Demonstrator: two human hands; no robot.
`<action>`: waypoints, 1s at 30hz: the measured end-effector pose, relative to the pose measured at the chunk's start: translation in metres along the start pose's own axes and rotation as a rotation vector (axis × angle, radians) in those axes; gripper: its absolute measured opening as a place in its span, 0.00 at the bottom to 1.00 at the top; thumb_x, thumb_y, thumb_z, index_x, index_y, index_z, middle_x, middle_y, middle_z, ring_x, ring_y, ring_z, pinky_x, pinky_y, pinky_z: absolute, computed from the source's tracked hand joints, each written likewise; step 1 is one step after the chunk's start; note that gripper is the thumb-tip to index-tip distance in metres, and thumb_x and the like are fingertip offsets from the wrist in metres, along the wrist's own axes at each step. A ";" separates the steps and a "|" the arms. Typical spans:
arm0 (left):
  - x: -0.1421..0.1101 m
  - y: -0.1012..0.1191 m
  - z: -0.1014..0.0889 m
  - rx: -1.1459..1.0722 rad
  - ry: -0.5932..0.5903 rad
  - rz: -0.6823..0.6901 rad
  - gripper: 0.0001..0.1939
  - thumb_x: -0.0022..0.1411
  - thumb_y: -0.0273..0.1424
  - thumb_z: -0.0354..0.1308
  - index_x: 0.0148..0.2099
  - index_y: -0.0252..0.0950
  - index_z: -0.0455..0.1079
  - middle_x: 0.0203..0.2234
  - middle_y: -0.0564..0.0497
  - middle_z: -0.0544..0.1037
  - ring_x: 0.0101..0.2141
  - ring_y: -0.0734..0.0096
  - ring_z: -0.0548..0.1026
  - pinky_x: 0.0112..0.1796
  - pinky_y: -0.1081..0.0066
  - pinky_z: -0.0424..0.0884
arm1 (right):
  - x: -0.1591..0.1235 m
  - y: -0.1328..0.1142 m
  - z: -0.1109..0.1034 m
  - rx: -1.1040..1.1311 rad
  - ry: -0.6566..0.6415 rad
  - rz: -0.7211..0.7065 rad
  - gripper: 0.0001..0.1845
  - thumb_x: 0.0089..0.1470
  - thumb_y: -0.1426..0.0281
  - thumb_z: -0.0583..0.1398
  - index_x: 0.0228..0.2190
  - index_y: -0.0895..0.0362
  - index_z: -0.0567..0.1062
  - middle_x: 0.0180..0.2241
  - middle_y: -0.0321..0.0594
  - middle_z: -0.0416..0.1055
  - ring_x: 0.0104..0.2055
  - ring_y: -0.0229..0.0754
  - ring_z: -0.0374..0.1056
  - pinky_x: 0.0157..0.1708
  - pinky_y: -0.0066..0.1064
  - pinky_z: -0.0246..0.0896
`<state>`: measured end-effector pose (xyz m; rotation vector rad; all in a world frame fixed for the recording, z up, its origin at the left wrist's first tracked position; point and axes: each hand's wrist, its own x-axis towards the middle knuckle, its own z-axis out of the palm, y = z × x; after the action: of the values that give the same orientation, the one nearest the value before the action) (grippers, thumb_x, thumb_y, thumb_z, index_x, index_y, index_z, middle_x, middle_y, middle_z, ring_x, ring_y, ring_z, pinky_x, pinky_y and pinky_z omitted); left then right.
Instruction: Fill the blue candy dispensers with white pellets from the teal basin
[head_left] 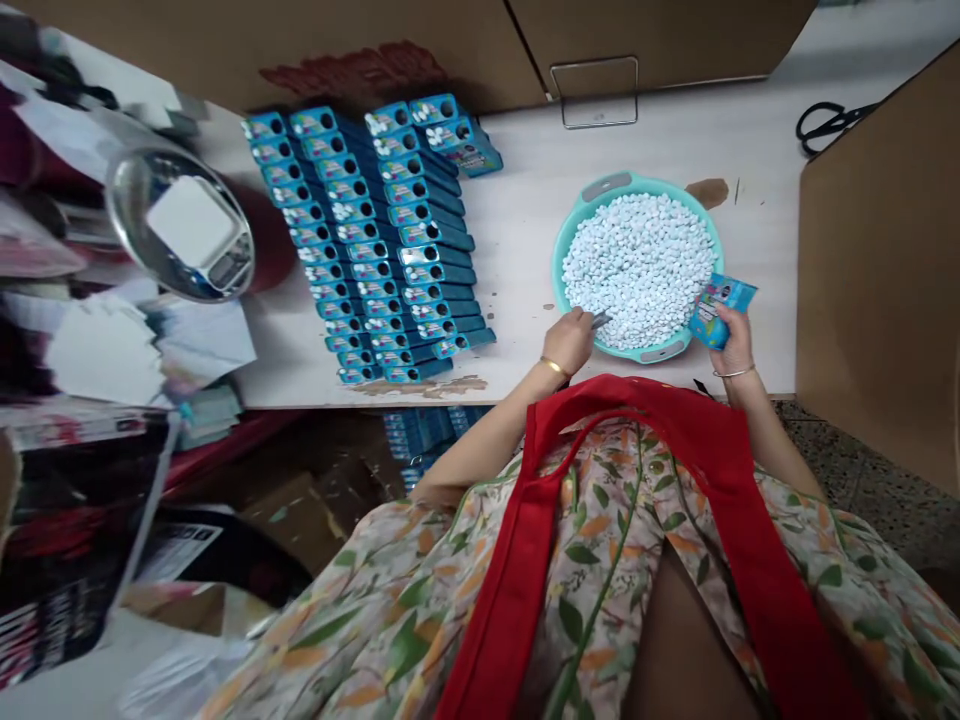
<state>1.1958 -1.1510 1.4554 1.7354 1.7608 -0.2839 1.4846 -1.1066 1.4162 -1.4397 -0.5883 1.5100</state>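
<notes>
in the head view, the white tabletop (pixel 517 230) carries 3 long rows of blue boxes (pixel 360 230) on its left half, running from close to the far edge down toward the near edge, with 2 more boxes (pixel 472 152) beside the far end of the 3rd row. the visible ends show dark round spots and white shapes — too small to tell whether these are openings with contents or only print, so i cannot say how many are filled.

right of the middle, close to the near edge, sits a turquoise bowl (pixel 558 270) heaped with small white pieces (pixel 645 260). the left hand (pixel 568 342) is at its near left rim, fingers pinching a small grey tool (pixel 601 320) that reaches over the pieces. the right hand (pixel 735 340) is closed round 1 blue carton (pixel 709 315), held slantwise over the bowl's right rim, toward the tabletop's near right corner.

my judgement: the work is well under way. the rows look like finished ones set aside, the carton in hand seems unfinished, and the well-stocked bowl suggests plenty is left. more blue packs (pixel 420 432) show below the near edge — done or waiting, i cannot tell.
</notes>
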 end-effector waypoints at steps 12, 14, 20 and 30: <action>0.079 -0.004 0.018 -0.341 0.176 0.251 0.16 0.74 0.31 0.57 0.60 0.32 0.74 0.54 0.36 0.80 0.56 0.52 0.78 0.60 0.57 0.73 | 0.017 0.009 0.016 -0.211 -0.142 -0.202 0.29 0.53 0.47 0.68 0.51 0.46 0.77 0.48 0.38 0.80 0.49 0.48 0.79 0.54 0.52 0.81; 0.075 -0.018 0.009 -0.343 0.192 0.318 0.17 0.74 0.33 0.57 0.60 0.34 0.73 0.53 0.37 0.81 0.53 0.53 0.79 0.58 0.57 0.75 | 0.015 -0.001 0.003 -0.332 -0.163 -0.324 0.29 0.55 0.45 0.69 0.52 0.47 0.75 0.49 0.39 0.79 0.51 0.49 0.79 0.57 0.54 0.80; 0.053 -0.033 -0.048 -0.301 0.262 0.551 0.20 0.75 0.38 0.56 0.62 0.35 0.73 0.45 0.40 0.81 0.45 0.56 0.79 0.49 0.58 0.77 | 0.008 -0.036 -0.021 -0.744 -0.180 -0.651 0.29 0.61 0.49 0.68 0.58 0.49 0.73 0.53 0.44 0.77 0.55 0.54 0.76 0.61 0.57 0.76; 0.022 0.020 -0.139 0.060 0.214 0.721 0.16 0.75 0.34 0.53 0.57 0.38 0.76 0.43 0.45 0.81 0.45 0.59 0.80 0.46 0.62 0.76 | 0.007 -0.030 0.015 -0.927 -0.361 -0.864 0.24 0.68 0.59 0.59 0.63 0.43 0.70 0.58 0.47 0.76 0.61 0.58 0.73 0.63 0.62 0.75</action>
<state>1.1770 -1.0522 1.5559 2.3744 1.1481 0.1687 1.4799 -1.0837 1.4411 -1.2226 -2.0172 0.7718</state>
